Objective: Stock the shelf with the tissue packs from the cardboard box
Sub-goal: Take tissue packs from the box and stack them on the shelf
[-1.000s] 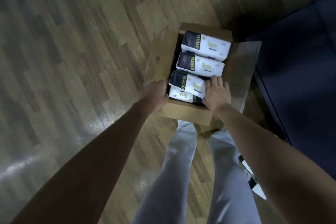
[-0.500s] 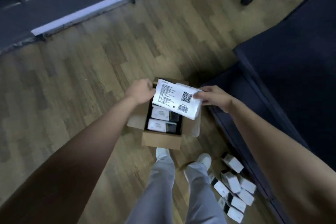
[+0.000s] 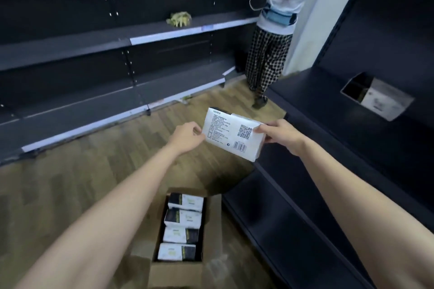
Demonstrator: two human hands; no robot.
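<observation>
I hold a white tissue pack (image 3: 229, 135) in the air, its printed back with a QR code and barcode facing me. My left hand (image 3: 186, 136) grips its left edge and my right hand (image 3: 279, 134) grips its right end. Below, on the wooden floor, the open cardboard box (image 3: 176, 273) holds several more white-and-black tissue packs (image 3: 184, 218) in a row. The dark shelf (image 3: 328, 148) runs along my right, just beyond the held pack.
A long dark shelving unit (image 3: 94, 77) lines the far side of the aisle, with a yellowish bundle (image 3: 179, 19) on one level. A person in checked trousers (image 3: 267, 58) stands at its far end. An open carton (image 3: 375, 96) lies on the right shelf.
I have lifted the pack out of the box with both hands and raised it well above the box, toward the right shelf. My view has tilted up from the floor to the aisle.
</observation>
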